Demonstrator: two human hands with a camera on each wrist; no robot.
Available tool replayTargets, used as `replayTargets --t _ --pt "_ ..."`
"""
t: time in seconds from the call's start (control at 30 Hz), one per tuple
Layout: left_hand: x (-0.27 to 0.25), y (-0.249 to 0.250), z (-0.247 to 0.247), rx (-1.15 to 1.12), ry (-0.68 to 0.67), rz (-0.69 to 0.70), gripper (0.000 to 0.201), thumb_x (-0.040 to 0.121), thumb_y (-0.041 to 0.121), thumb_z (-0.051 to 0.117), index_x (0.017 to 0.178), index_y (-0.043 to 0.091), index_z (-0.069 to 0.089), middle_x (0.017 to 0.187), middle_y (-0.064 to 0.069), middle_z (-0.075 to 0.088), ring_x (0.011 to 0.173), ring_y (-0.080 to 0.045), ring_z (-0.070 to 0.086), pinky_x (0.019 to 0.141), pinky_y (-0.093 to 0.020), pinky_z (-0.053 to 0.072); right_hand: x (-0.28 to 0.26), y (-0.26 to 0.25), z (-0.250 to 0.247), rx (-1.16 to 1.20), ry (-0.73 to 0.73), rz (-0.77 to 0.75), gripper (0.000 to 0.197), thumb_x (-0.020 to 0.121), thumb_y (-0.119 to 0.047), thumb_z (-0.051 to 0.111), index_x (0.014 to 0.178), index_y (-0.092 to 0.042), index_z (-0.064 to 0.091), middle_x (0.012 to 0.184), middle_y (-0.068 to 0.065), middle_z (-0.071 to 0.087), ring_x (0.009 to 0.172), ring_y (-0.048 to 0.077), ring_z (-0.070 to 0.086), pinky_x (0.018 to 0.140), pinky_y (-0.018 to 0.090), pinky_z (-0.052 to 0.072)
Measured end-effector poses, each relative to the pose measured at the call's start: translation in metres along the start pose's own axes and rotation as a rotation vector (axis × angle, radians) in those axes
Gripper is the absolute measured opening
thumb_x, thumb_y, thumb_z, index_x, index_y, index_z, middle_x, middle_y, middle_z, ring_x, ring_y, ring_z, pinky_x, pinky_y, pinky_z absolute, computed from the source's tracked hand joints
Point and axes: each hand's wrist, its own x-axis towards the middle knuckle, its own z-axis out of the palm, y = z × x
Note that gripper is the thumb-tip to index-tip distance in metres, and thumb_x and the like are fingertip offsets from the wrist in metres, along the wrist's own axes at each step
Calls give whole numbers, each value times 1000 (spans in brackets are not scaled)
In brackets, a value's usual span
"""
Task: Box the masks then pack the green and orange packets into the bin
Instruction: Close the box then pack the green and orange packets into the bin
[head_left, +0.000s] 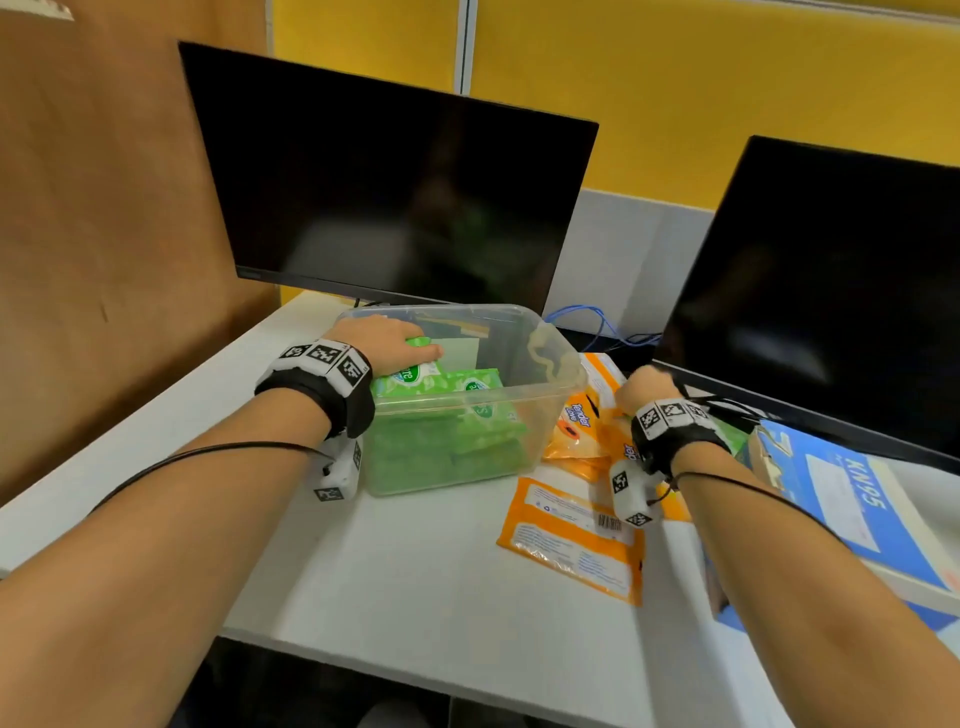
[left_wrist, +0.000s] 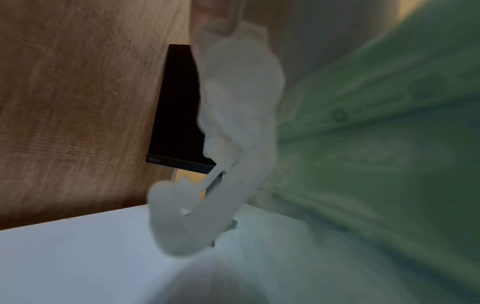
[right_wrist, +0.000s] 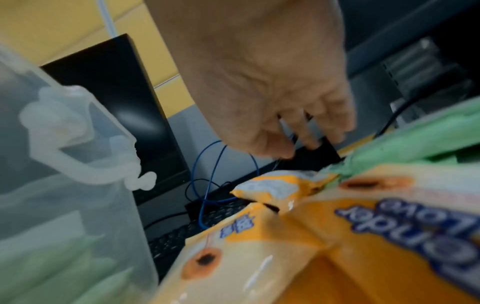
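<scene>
The clear plastic bin in front of me holds a stack of green packets, and my left hand reaches over its near-left rim, fingers curled around the top green packet inside it. To the right, a blue KN95 mask box lies flat on the white desk. Two dark monitors stand behind, with a wooden panel on my left, a yellow partition beyond, and a blue cable looping by the wall. The orange packets lie just right of the bin, one more nearer me. My right hand hovers over that pile, fingers loosely bent downward, gripping nothing, with another green packet just beside them.
</scene>
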Motion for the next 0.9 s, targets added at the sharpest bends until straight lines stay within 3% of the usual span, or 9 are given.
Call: replayTargets --t 0.07,0.13,0.2,0.27,0.4,0.53,0.63,0.73,0.9 --pt "1 -1 0 -16 4 8 62 89 70 25 132 33 50 135 2 56 122 -21 51 104 -45 38 3 5 10 -123 -117 10 42 88 -28 59 124 -7 56 110 14 62 102 31 61 88 41 52" --pt "1 -1 0 -21 4 5 61 90 70 26 131 33 51 133 1 57 121 -21 51 104 -45 37 14 22 17 -121 -98 103 73 83 -47 60 143 -14 34 141 20 41 126 41 43 101 54 41" --pt "0 -1 -1 -18 4 4 60 90 69 26 131 32 51 134 0 56 121 -21 51 104 -45 38 33 41 23 -95 -120 212 108 68 -72 59 151 -24 11 155 20 16 139 46 19 107 63 26" --pt "1 0 0 -21 9 7 60 90 69 26 132 32 51 134 1 56 121 -21 52 103 -44 39 55 55 33 -70 -183 219 125 50 -81 61 151 -33 4 156 17 15 138 44 22 108 61 27" --pt "4 -2 1 -35 8 4 61 90 70 26 133 33 49 135 1 56 121 -21 51 103 -45 39 88 63 48 -105 -206 223 123 39 -66 70 146 -27 23 143 20 38 120 40 46 97 54 43" --pt "5 -1 1 -18 6 3 63 89 70 26 134 32 48 137 0 54 124 -22 49 104 -45 38 169 91 89 -157 -238 157 99 11 -46 65 105 -18 64 100 18 63 88 38 60 80 53 49" --pt "5 0 0 -7 10 6 63 90 69 26 135 31 48 137 -1 54 125 -22 49 104 -45 38 116 64 59 -141 -212 181 83 38 -65 72 103 -15 61 103 18 62 92 38 60 83 51 48" --pt "5 0 0 -6 9 6 63 90 69 26 135 31 48 136 0 55 124 -22 49 104 -45 38 31 31 13 -16 -270 134 40 82 -47 64 99 -12 54 93 13 62 74 25 61 59 31 49" --pt "6 -1 1 -2 10 9 62 90 69 26 131 31 51 132 -1 57 120 -22 52 102 -45 39 41 35 19 157 -147 124 56 85 -50 58 115 -3 51 103 14 60 86 28 61 76 37 51"
